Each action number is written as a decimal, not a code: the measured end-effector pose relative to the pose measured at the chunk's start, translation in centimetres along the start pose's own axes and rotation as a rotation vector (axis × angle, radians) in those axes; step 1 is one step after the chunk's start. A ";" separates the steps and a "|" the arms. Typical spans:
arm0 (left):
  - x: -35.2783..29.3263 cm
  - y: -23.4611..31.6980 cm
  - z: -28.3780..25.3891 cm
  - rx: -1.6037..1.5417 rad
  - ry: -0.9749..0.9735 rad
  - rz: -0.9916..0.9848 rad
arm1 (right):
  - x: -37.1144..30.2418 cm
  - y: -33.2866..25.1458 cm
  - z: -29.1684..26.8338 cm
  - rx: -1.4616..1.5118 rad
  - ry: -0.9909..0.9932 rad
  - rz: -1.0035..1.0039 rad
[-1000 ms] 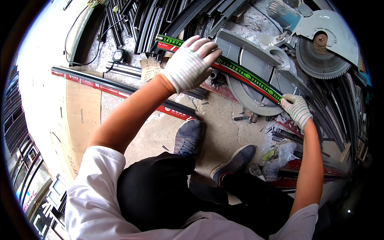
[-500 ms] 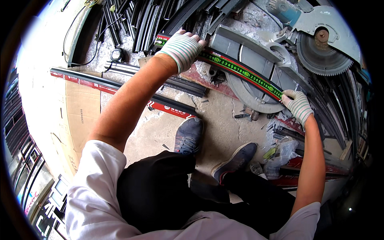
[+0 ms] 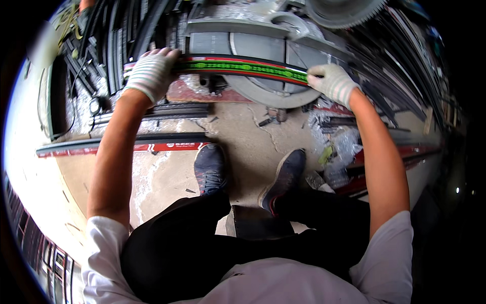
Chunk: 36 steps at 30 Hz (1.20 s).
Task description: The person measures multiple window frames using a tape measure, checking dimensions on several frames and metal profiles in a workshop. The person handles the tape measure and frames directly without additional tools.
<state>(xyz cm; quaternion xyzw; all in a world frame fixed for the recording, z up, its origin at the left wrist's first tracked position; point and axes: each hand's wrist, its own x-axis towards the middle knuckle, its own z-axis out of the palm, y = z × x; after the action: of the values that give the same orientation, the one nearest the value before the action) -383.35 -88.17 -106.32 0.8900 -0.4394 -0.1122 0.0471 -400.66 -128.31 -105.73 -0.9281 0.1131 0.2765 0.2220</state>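
A long black profile strip (image 3: 243, 67) with a green printed band and red edges is stretched level between my two gloved hands. My left hand (image 3: 153, 75), in a white striped knit glove, is closed around its left part, and a short end sticks out beyond the fingers. At the right end my right hand (image 3: 331, 83), gloved alike, pinches the strip between thumb and fingers. The strip passes over the front of the grey mitre saw base (image 3: 210, 44); whether it touches the base I cannot tell.
At the top edge hangs the toothed saw blade (image 3: 344, 11). Black profiles (image 3: 114, 55) are heaped at the back left, with more (image 3: 405, 76) at the right. A red-sided profile (image 3: 121, 145) lies on cardboard near my shoes (image 3: 210, 169). Clear plastic wrap (image 3: 341, 157) lies at the right.
The view has turned, so the saw and floor appear shifted left and up. The strip has gone from a slant to nearly level, still in both hands.
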 end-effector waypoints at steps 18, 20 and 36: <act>0.4 0.7 0.4 -0.007 -0.002 -0.022 | -1.3 -1.7 0.2 -0.037 0.063 0.093; 0.4 0.9 0.2 -0.009 -0.026 -0.038 | -1.3 -1.6 0.5 -0.031 0.075 0.095; 0.8 1.4 -0.3 0.041 -0.067 -0.026 | -2.0 1.1 1.7 0.083 0.210 0.102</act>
<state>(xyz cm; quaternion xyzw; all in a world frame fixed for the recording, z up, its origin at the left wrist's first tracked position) -383.94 -89.66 -105.93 0.8921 -0.4315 -0.1335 0.0126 -403.47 -128.30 -106.25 -0.9351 0.1941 0.1835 0.2330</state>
